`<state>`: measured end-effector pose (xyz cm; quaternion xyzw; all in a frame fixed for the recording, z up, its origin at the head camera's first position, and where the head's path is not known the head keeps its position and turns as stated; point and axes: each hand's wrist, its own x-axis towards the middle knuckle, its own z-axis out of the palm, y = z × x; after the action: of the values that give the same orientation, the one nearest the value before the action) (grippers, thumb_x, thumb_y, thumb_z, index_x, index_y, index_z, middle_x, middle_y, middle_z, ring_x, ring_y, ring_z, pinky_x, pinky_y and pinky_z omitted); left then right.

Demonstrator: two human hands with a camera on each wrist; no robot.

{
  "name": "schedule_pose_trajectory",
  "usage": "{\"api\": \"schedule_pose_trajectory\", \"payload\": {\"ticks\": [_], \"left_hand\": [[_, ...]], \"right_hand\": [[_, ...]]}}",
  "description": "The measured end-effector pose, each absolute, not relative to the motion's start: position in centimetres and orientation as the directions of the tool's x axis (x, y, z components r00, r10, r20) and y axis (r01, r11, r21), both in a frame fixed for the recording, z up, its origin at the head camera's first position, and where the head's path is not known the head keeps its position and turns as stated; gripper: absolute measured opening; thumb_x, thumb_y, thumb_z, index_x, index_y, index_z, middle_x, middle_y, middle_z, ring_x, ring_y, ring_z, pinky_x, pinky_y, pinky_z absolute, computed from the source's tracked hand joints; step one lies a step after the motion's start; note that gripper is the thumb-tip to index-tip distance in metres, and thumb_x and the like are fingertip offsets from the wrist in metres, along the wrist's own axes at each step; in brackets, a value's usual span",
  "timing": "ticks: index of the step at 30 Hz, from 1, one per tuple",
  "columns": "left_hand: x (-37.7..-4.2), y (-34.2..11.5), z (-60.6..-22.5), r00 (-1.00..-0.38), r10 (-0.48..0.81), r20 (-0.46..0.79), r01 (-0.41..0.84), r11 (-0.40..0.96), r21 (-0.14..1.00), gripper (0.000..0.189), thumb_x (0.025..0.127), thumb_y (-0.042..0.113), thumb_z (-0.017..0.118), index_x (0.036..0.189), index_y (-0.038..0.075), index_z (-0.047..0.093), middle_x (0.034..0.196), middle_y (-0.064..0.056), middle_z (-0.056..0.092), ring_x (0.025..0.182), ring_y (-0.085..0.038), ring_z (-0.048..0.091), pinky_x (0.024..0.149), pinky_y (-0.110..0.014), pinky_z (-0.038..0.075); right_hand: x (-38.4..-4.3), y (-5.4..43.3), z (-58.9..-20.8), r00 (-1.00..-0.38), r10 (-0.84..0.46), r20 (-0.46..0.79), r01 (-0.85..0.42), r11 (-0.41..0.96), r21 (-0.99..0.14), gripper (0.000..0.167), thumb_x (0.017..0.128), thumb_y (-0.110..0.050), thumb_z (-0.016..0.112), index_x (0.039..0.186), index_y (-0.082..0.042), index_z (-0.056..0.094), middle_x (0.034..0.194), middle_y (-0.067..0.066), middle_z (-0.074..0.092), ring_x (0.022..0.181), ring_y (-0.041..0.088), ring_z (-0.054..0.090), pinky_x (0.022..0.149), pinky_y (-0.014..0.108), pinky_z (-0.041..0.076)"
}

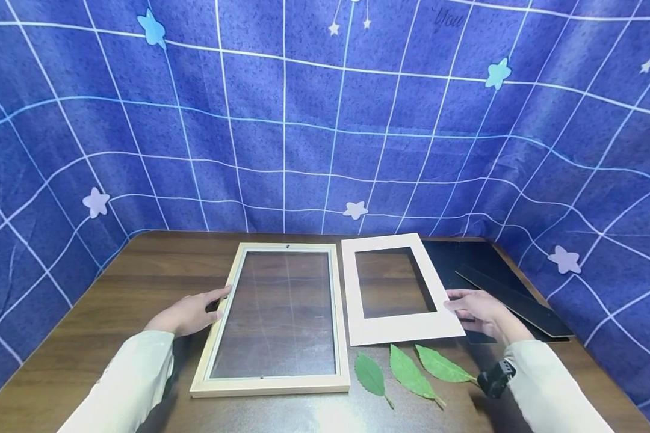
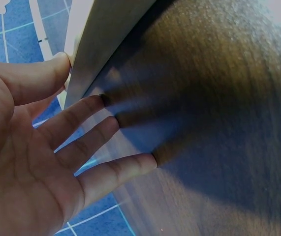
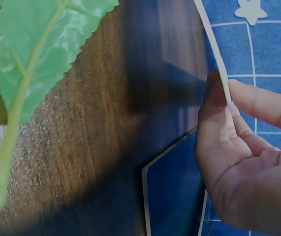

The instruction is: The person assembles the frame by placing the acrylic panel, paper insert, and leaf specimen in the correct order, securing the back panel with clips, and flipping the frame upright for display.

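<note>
A pale wooden picture frame (image 1: 271, 383) with a clear pane lies on the table, left of centre. At its left side is my left hand (image 1: 192, 314), the thumb (image 2: 42, 78) touching the frame's edge (image 2: 98, 44) and the other fingers extended, several reaching the tabletop. To the right of the frame, a white picture mat (image 1: 401, 328) with a rectangular opening is held by its right edge. My right hand (image 1: 484, 310) pinches that edge between thumb and fingers; in the right wrist view the mat (image 3: 214, 49) shows as a thin strip.
Three green leaves, one left (image 1: 370, 374), one middle (image 1: 410, 373) and one right (image 1: 444, 364), lie in front of the mat. A black board (image 1: 455, 255) and a folded-out black stand strip (image 1: 511, 300) lie at the right. Behind the wooden table (image 1: 157, 264) hangs a blue gridded cloth (image 1: 314, 120).
</note>
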<state>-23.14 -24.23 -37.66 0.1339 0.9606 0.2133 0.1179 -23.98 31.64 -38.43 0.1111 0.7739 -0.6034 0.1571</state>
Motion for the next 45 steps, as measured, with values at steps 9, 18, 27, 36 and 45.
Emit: {"api": "schedule_pose_trajectory", "payload": {"ticks": [9, 18, 27, 36, 45], "left_hand": [[-23.1, -24.3, -37.4, -0.937, 0.303, -0.173, 0.203, 0.877, 0.435, 0.058, 0.101, 0.015, 0.059, 0.153, -0.001, 0.039, 0.145, -0.037, 0.045, 0.131, -0.06, 0.042, 0.103, -0.07, 0.037], [-23.0, -24.5, -37.5, -0.939, 0.304, -0.16, 0.21, 0.876, 0.435, 0.058, 0.101, 0.015, 0.059, 0.153, 0.0, 0.039, 0.145, -0.036, 0.046, 0.131, -0.06, 0.043, 0.104, -0.069, 0.037], [-23.1, -24.5, -37.6, -0.939, 0.3, -0.169, 0.204, 0.88, 0.428, 0.059, 0.101, 0.015, 0.06, 0.154, 0.0, 0.039, 0.145, -0.037, 0.046, 0.131, -0.059, 0.044, 0.104, -0.068, 0.039], [-23.0, -24.3, -37.5, -0.936, 0.316, -0.154, 0.22, 0.868, 0.445, 0.058, 0.099, 0.012, 0.06, 0.152, -0.002, 0.041, 0.145, -0.036, 0.046, 0.132, -0.059, 0.043, 0.105, -0.068, 0.037], [-23.0, -24.3, -37.4, -0.937, 0.314, -0.154, 0.22, 0.871, 0.439, 0.059, 0.099, 0.013, 0.061, 0.152, -0.002, 0.041, 0.144, -0.036, 0.048, 0.13, -0.058, 0.045, 0.104, -0.067, 0.039]], "right_hand": [[-24.1, 32.5, -38.2, -0.917, -0.145, -0.372, 0.36, 0.105, -0.927, 0.054, 0.098, -0.003, 0.064, 0.146, 0.008, 0.042, 0.09, -0.002, 0.076, 0.085, 0.014, 0.074, 0.078, 0.035, 0.059], [-23.9, 32.8, -37.2, -0.918, -0.184, -0.351, 0.349, 0.044, -0.936, 0.05, 0.1, -0.003, 0.061, 0.145, 0.003, 0.04, 0.091, -0.002, 0.076, 0.084, 0.012, 0.074, 0.076, 0.034, 0.059], [-23.6, 32.5, -36.2, -0.918, -0.244, -0.311, 0.317, 0.017, -0.948, 0.045, 0.101, -0.006, 0.059, 0.142, -0.004, 0.04, 0.097, -0.003, 0.075, 0.09, 0.012, 0.073, 0.08, 0.034, 0.059], [-23.4, 30.6, -35.1, -0.923, -0.264, -0.282, 0.293, -0.006, -0.956, 0.051, 0.101, -0.005, 0.059, 0.147, 0.0, 0.036, 0.1, -0.002, 0.074, 0.093, 0.013, 0.073, 0.082, 0.034, 0.059], [-23.5, 27.8, -34.6, -0.923, -0.292, -0.252, 0.27, -0.023, -0.963, 0.05, 0.101, -0.003, 0.058, 0.146, 0.0, 0.038, 0.096, -0.001, 0.074, 0.087, 0.012, 0.072, 0.08, 0.033, 0.06]]}}
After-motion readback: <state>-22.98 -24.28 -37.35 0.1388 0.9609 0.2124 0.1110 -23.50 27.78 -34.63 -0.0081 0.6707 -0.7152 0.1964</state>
